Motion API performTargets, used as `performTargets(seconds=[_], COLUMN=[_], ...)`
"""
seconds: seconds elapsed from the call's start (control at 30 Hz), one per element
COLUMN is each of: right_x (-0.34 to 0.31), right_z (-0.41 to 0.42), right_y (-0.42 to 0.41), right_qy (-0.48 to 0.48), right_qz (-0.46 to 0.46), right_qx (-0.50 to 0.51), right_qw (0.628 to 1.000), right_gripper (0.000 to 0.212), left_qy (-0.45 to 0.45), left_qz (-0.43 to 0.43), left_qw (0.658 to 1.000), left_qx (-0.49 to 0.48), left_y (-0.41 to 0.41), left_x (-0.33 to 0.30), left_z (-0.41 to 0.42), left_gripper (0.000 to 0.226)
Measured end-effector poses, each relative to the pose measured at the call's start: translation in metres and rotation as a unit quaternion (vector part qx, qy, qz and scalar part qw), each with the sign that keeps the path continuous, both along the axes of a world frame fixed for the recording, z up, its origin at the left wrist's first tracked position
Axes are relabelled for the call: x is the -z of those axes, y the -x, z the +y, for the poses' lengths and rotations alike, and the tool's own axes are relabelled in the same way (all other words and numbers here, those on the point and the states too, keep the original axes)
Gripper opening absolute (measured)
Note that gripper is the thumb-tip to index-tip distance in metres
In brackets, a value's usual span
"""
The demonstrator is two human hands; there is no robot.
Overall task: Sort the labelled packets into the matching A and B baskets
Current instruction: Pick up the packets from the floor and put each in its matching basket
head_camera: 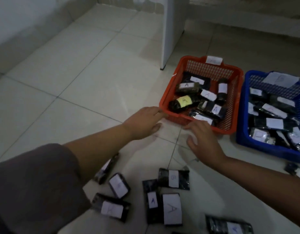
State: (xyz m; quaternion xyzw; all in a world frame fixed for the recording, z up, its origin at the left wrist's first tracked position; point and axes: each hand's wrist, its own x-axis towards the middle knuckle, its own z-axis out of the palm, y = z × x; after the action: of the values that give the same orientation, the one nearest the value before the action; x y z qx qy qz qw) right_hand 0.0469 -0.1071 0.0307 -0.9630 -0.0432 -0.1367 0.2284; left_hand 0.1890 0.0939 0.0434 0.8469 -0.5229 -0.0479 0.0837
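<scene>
A red basket (233, 71) with a white label on its far rim holds several dark packets marked A. To its right a blue basket (242, 132) holds several dark packets with white labels. My left hand (142, 122) reaches to the red basket's near left corner, fingers extended and touching the rim. My right hand (203, 137) hovers at the red basket's near edge with fingers spread and relaxed, holding nothing. Several loose labelled packets lie on the floor below my hands, among them one marked A (172, 209) and one marked B (173, 179).
Pale floor tiles (78, 73) stretch to the left and back. A white cabinet (172, 31) stands behind the red basket. A small dark packet (292, 168) lies on the floor near the blue basket's front. My grey-clad knee (32, 191) fills the lower left.
</scene>
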Motion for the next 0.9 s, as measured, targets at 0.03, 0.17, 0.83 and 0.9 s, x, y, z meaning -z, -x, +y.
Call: performTargets(seconds=[0.03,0.17,0.83,0.9], right_x=[0.004,0.019,0.016,0.027], right_z=[0.009,0.042,0.005,0.001], right_y=[0.005,0.001,0.028,0.042], right_qy=[0.036,0.168,0.078,0.107], right_qz=[0.010,0.053,0.289,0.310], right_qx=[-0.080,-0.318,-0.178,-0.196], right_qw=[0.996,0.932,0.938,0.924], right_gripper=[0.026,0.030,0.063,0.072], left_qy=[-0.023,-0.159,-0.119,-0.061], left_qz=[-0.011,0.035,0.232,0.261], left_qw=[1.000,0.979,0.884,0.891], left_qx=[-0.006,-0.119,-0.387,-0.367], left_y=[0.001,0.021,0.019,0.015], left_x=[0.002,0.014,0.026,0.017], left_z=[0.020,0.102,0.086,0.067], left_gripper=[0.042,0.046,0.077,0.073])
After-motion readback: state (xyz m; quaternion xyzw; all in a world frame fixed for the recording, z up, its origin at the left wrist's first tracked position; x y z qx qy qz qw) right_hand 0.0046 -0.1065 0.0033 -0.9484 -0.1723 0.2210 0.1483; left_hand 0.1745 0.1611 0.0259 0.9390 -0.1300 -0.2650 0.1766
